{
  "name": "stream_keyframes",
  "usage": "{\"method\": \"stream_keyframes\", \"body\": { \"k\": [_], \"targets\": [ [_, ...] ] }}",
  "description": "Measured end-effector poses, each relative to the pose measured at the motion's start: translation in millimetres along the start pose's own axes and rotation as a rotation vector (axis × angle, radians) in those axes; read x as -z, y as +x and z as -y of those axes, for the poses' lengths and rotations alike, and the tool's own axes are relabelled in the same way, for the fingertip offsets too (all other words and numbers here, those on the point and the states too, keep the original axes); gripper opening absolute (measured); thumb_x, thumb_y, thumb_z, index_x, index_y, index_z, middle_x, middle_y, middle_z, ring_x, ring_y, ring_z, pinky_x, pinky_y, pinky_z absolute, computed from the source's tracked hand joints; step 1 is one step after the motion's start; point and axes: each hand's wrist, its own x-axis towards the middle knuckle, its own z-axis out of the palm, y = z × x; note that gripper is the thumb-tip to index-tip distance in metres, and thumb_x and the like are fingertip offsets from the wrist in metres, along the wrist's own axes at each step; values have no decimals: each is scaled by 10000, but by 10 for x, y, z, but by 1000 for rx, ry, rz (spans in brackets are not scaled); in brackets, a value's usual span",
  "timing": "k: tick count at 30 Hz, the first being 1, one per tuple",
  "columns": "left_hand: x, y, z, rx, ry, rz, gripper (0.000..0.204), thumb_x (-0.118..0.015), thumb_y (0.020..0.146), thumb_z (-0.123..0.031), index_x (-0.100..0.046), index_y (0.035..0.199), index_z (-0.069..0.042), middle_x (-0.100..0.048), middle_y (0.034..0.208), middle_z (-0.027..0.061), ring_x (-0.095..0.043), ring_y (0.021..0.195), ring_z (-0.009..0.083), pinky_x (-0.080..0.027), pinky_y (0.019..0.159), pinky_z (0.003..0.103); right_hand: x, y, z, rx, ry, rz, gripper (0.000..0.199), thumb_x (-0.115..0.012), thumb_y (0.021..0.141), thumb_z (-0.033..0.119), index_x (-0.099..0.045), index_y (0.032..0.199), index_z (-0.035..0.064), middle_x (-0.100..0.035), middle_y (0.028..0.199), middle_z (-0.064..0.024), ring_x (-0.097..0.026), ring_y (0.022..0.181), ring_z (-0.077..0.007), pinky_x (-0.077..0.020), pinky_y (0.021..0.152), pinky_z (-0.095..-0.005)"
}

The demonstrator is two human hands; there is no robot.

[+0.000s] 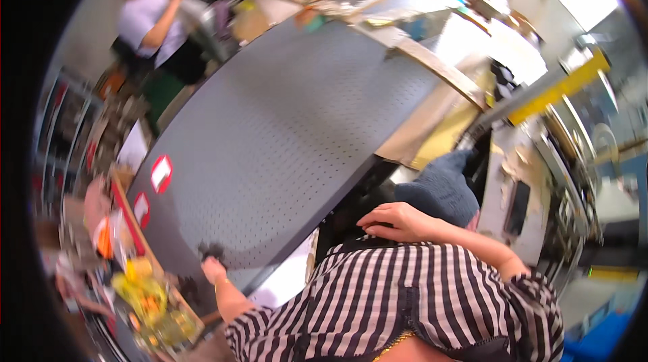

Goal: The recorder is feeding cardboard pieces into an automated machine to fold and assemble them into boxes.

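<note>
**One hand on a big sheet**

The grey perforated panel (pixel 283 125) is by far the largest thing here. It fills the middle of the view, and its near corner is down at my left hand (pixel 214 269). From what I can see, only that hand touches it. I judge that the sheet could swing or tip away from me, since one hand at a corner gives little control over so long a piece. Its far end lies against the wooden frame (pixel 418 55), so any twist could scrape or catch there. Another person in a pale shirt (pixel 150 19) stands beyond the panel's far left edge, close enough, I judge, to be struck if it swings.

The panel's long axis runs from its near corner at lower left away to upper right, so it points away from me and to my right. Its flat face is turned up toward me.

A grey knit cap (pixel 440 188) sits just beside my right hand (pixel 398 221), off the panel's right edge.

My left fingers are curled in together against the panel's near edge; it is too blurred to tell whether they clamp it. My right fingers lie together, lightly bent, holding nothing.

Two red-and-white stickers (pixel 161 173) sit near the panel's left edge.
</note>
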Motion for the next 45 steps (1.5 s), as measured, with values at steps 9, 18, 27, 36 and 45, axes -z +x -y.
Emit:
{"method": "stream_keyframes", "body": {
  "k": [9, 18, 27, 36, 45],
  "targets": [
    [499, 285, -2504, -401, -1228, 453, 148, -655, 901, -150, -686, 913, -6, -632, 739, 8, -523, 588, 70, -428, 517, 236, 120, -719, 58, -7, -122, -193, 260, -584, 926, 218, -661, 1070, 15, -687, 989, -143, -649, 942, -287, -518, 836, -380],
    [3003, -3494, -5642, -2200, -668, 382, 131, -725, 797, -111, -673, 888, -34, -650, 852, 79, -619, 774, 238, -502, 736, 339, 734, -2648, 261, -47, -525, -1091, 373, -682, 833, 86, -610, 1197, 56, -652, 1119, -125, -590, 1046, -291, -452, 921, -390],
    [3061, -5682, -6389, -2586, -630, 736, 138, -742, 791, -91, -695, 915, -53, -652, 846, 69, -624, 775, 221, -501, 694, 322, 488, -4511, 159, -274, -306, -1177, 298, -663, 880, 178, -647, 1151, 54, -654, 1150, -111, -591, 1088, -251, -444, 952, -363],
    [2731, -6301, -7238, -2567, -443, 797, 248, -806, 724, -141, -697, 943, -100, -612, 1046, 63, -564, 1025, 247, -467, 875, 375, 906, -5156, -99, -301, -349, -1450, 494, -735, 803, 208, -576, 1245, 57, -641, 1137, -84, -563, 1080, -252, -430, 963, -355],
    [2703, -6838, -8056, -2369, -852, 658, 505, -809, 699, -99, -609, 1162, -82, -625, 1118, 61, -558, 1064, 222, -449, 916, 365, 1986, -5754, -219, -328, -715, -1402, 568, -742, 785, 245, -541, 1281, 57, -650, 1076, -83, -585, 1008, -270, -422, 933, -392]
  ]
}}
